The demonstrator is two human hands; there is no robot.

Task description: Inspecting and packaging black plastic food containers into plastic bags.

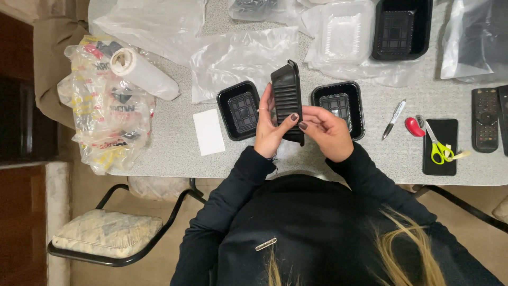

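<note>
Nearest the camera are your head and your black sleeves (338,175), which reach forward over the near edge of the counter (174,153).

Your left hand (271,126) holds the black tray (287,95) up on edge above the counter, its ribbed underside turned to you. Here the grip is firm: the thumb presses across the tray's lower face and the fingers wrap around its left rim. Your right hand (327,130) meets the tray at its lower right corner, the grip narrow, with thumb and fingertips pinched on the bottom edge.

Just behind your hands two more black trays lie open side up on the counter: one (239,109) to the left of the held tray, one (339,106) to the right. A white card (208,132) lies flat just left of the left tray.

Off to the right lie a marker (393,119), a red object (415,127), and yellow-handled scissors (438,145) on top of a black phone (441,159), with remotes (485,127) beyond.

At the left edge sits a printed plastic bag (108,116) with a white roll (143,73) on it.

Farther back, clear bags (238,55) are strewn about, along with a clear lidded container (343,34) and a larger black tray (401,29).
</note>
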